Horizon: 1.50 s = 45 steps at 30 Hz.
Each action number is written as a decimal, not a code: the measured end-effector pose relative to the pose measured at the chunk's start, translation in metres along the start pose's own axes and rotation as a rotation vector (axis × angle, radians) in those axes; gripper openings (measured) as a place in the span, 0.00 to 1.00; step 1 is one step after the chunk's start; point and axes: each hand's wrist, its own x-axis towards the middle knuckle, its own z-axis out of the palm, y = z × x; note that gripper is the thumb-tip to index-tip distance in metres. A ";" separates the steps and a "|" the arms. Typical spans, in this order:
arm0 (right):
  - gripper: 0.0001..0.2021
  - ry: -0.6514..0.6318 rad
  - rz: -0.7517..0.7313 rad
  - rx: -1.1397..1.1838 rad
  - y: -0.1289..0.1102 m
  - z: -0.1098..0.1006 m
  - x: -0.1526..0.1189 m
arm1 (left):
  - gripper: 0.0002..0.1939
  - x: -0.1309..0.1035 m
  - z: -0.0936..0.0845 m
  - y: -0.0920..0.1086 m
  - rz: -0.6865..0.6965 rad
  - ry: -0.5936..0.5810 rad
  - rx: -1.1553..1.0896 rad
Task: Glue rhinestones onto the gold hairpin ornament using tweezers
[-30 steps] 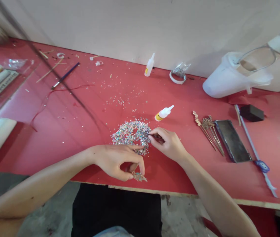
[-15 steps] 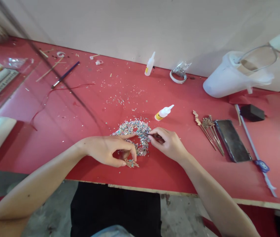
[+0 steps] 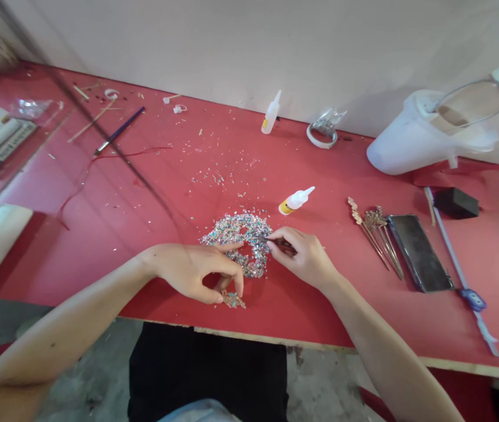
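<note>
The worktop bears a pile of chips, probably feather-light and easily scattered. Near its front edge, the left hand pinches an ornament, likely light, stiff and best taken by its rim. The right hand grips a thin tool at the pile. Fingers partly hide ornament and tool; whether the tip holds a chip is unclear.

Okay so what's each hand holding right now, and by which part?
The left hand pinches an ornament by its left edge; the right hand grips a thin dark tool, its tip in the chips.
</note>
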 end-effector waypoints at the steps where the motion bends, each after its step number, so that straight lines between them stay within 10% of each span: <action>1: 0.06 0.000 0.000 0.005 0.000 0.000 0.000 | 0.13 0.002 0.002 0.000 0.013 0.000 0.000; 45: 0.04 0.002 -0.027 -0.016 0.000 -0.001 0.000 | 0.11 -0.010 -0.008 0.011 -0.053 -0.010 0.087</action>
